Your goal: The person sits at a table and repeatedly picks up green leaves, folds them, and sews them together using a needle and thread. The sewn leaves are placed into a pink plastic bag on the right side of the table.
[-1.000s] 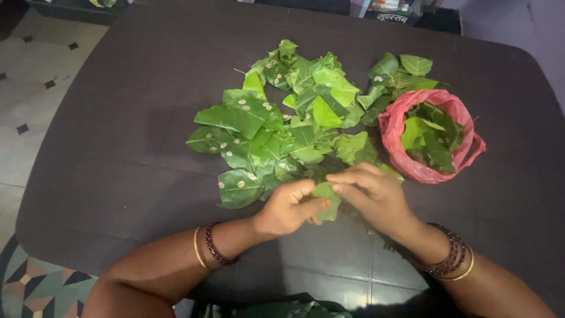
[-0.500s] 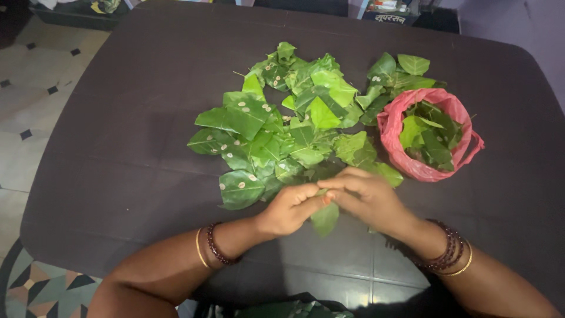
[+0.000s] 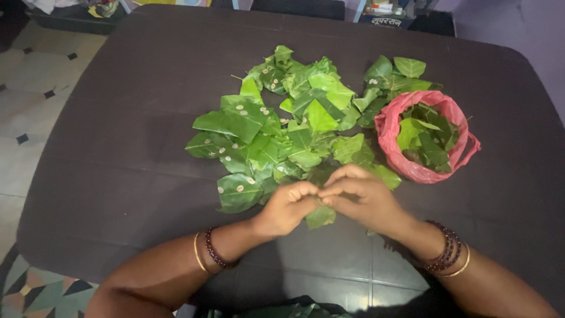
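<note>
Raised slightly since half a second ago, the green leaf (image 3: pixel 321 216) is pinched between the left hand (image 3: pixel 286 207) and right hand (image 3: pixel 360 197). Beyond the right hand, a pink plastic bag (image 3: pixel 393 158) holds leaves; loose spotted leaves (image 3: pixel 276 126) are spread ahead.

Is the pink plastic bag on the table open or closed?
Open: the pink bag has its mouth spread wide, and green leaves show inside.

Dark table (image 3: pixel 118 147): leaf pile (image 3: pixel 282 129), pink bag (image 3: pixel 426 138).
</note>
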